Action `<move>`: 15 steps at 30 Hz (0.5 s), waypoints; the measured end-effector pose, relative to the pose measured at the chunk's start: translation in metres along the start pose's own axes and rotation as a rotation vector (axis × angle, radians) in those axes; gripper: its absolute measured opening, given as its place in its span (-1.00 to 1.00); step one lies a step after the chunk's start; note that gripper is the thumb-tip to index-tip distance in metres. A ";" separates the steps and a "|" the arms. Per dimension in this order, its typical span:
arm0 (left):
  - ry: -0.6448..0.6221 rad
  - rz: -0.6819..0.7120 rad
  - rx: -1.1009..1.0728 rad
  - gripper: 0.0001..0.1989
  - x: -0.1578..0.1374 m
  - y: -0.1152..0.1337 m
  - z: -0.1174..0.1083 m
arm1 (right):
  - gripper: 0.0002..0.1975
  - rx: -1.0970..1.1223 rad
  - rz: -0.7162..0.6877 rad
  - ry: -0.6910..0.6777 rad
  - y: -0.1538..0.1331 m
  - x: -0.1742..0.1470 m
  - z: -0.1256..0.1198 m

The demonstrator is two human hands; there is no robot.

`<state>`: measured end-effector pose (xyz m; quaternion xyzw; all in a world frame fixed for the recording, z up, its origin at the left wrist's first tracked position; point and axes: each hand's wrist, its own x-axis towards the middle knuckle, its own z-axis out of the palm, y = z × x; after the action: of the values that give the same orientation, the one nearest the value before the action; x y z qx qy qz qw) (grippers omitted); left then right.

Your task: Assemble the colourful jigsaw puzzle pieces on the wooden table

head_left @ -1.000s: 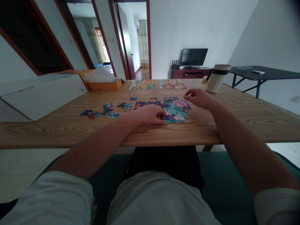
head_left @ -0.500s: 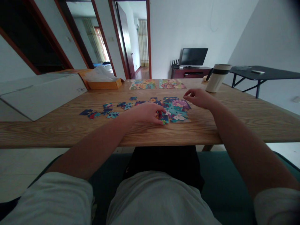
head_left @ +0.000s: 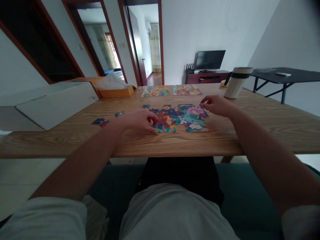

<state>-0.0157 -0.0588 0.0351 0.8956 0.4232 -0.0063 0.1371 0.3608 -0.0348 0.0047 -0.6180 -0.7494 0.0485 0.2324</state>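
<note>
A partly joined jigsaw puzzle (head_left: 191,116) lies on the table in front of me, showing purple, teal and dark blue animal scenes. My left hand (head_left: 143,120) is at its lower left, thumb and fingers closed on a puzzle piece (head_left: 158,128) that is partly covered by the fingertips. Beside that, a yellow-and-teal piece (head_left: 170,129) fits along the lower edge, with a gap to its right. At the upper right edge of the puzzle, my right hand (head_left: 215,105) hovers or rests with loosely bent, parted fingers and nothing visible in them.
Loose pieces (head_left: 98,121) lie on the left of the wooden table (head_left: 160,143). Two colourful picture sheets (head_left: 155,91) are at the far edge. A white box (head_left: 57,103) and an orange tray (head_left: 115,92) stand left; a cream tumbler (head_left: 237,85) stands right.
My left hand has moved left along the lower edge with the piece, uncovering the puzzle's middle and leaving a gap there. My right hand stays almost still. The view has shifted slightly.
</note>
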 end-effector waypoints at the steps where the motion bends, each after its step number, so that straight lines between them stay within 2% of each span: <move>1: -0.004 -0.003 -0.037 -0.43 -0.001 -0.002 0.006 | -0.74 0.004 0.001 -0.011 0.000 0.000 0.000; 4: 0.009 0.025 -0.083 -0.44 -0.001 -0.005 0.017 | -0.76 0.027 0.002 -0.042 0.001 0.000 0.002; 10: 0.052 0.162 0.050 -0.56 -0.003 0.001 0.021 | -0.77 0.047 -0.002 -0.057 -0.001 -0.001 0.002; 15: 0.058 0.154 0.080 -0.52 -0.008 0.006 0.020 | -0.78 0.055 -0.006 -0.066 -0.001 -0.001 0.001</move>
<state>-0.0144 -0.0737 0.0184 0.9301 0.3561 0.0135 0.0890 0.3596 -0.0357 0.0044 -0.6073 -0.7569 0.0887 0.2246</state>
